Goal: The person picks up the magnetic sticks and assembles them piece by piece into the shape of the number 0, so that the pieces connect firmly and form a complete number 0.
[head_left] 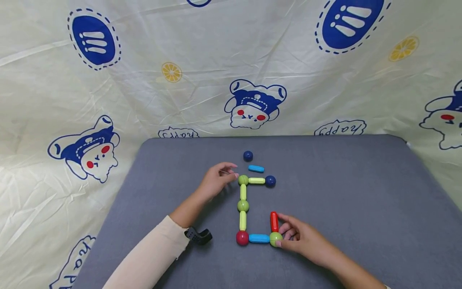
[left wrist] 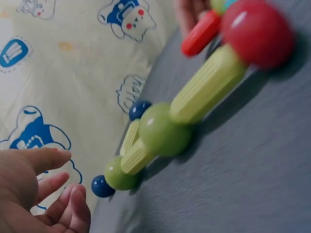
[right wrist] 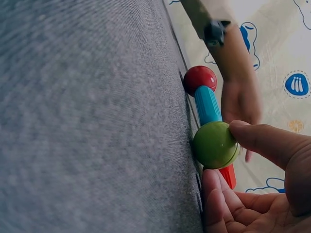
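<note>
On the table lies a chain of toy rods and balls. From the dark blue ball (head_left: pixel 270 181) a yellow-green rod (head_left: pixel 256 181) leads to a green ball (head_left: pixel 243 180); more yellow-green pieces run down to a red ball (head_left: pixel 242 238). A light blue rod (head_left: pixel 259 239) joins that to the near-right green ball (right wrist: pixel 214 144), from which a red rod (head_left: pixel 274 222) points away. My right hand (head_left: pixel 304 241) pinches this green ball between thumb and fingers, beside the red rod. With fingers loosely bent and holding nothing, my left hand (head_left: pixel 215 180) hovers just left of the far green ball.
Beyond the chain lie a loose light blue rod (head_left: pixel 256 169) and another dark blue ball (head_left: pixel 248 156). The grey table (head_left: pixel 343 180) ends at a printed cloth backdrop (head_left: pixel 202 100). A black band (head_left: pixel 198 237) sits at the left sleeve's cuff.
</note>
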{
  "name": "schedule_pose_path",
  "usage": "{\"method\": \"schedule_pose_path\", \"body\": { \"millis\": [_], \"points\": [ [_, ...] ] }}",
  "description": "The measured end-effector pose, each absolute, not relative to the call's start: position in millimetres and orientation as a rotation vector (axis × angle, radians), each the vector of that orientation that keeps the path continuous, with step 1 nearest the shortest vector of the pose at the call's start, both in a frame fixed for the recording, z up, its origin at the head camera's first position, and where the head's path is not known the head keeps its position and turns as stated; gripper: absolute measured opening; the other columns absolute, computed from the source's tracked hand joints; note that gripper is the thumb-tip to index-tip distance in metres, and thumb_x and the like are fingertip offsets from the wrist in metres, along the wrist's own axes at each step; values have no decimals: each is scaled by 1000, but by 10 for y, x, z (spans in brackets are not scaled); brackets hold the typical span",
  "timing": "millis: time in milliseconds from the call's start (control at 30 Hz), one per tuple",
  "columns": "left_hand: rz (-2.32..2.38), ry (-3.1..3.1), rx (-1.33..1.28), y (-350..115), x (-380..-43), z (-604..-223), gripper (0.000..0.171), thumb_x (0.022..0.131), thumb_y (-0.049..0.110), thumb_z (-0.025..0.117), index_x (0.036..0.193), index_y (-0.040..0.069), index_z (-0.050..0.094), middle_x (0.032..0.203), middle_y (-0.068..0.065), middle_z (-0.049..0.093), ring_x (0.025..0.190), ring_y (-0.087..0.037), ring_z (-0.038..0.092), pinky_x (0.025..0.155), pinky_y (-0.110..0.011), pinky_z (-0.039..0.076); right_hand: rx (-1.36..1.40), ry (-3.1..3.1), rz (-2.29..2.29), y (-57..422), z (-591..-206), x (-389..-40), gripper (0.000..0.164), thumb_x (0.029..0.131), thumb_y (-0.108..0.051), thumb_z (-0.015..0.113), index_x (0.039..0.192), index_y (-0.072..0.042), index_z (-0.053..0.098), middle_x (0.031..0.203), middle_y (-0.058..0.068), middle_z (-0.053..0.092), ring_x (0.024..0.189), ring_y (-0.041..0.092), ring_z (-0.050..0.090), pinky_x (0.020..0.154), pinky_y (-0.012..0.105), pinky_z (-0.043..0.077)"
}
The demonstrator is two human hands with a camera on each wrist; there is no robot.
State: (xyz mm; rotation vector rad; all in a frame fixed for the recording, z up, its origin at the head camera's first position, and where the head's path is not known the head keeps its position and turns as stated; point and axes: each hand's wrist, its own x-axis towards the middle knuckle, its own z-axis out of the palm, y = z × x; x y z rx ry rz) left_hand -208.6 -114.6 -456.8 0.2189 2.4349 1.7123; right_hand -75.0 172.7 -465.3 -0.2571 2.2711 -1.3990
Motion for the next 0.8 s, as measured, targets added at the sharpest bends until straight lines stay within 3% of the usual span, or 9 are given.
{"method": "schedule_pose_path", "body": {
  "millis": [100, 433, 600, 800],
  "points": [
    [1689, 2450, 195, -1071, -2283, -4563, 39, 94, 18, 72, 130, 4, 65, 108, -10, 64, 86, -35, 63, 66, -37, 54, -259, 2278, -1405, 1732, -4658, -744, 81, 84, -26, 83, 147, 5, 43, 108, 9, 62, 86, 9, 58, 70, 20, 49],
    [1430, 2585, 158, -887, -2727, -4628, 49, 95, 25, 72, 140, 9, 59, 132, -12, 64, 97, -25, 69, 73, -30, 57, -252, 2266, -1421, 1738, -4711, -726, 79, 86, -29, 81, 148, 3, 43, 108, 7, 63, 85, 8, 58, 69, 20, 48],
    [1273, 2718, 249, -766, -2830, -4638, 47, 95, 23, 72, 139, 9, 60, 129, -13, 64, 111, -26, 65, 86, -36, 58, -269, 2276, -1421, 1742, -4702, -729, 78, 86, -29, 81, 147, 3, 44, 107, 8, 63, 85, 7, 58, 69, 20, 48],
    [1098, 2819, 330, -656, -2889, -4641, 42, 96, 22, 71, 136, 12, 64, 123, -14, 63, 112, -25, 64, 84, -35, 57, -244, 2268, -1410, 1742, -4700, -733, 79, 87, -30, 81, 148, 3, 44, 107, 7, 63, 85, 9, 58, 69, 21, 48]
  ]
}}
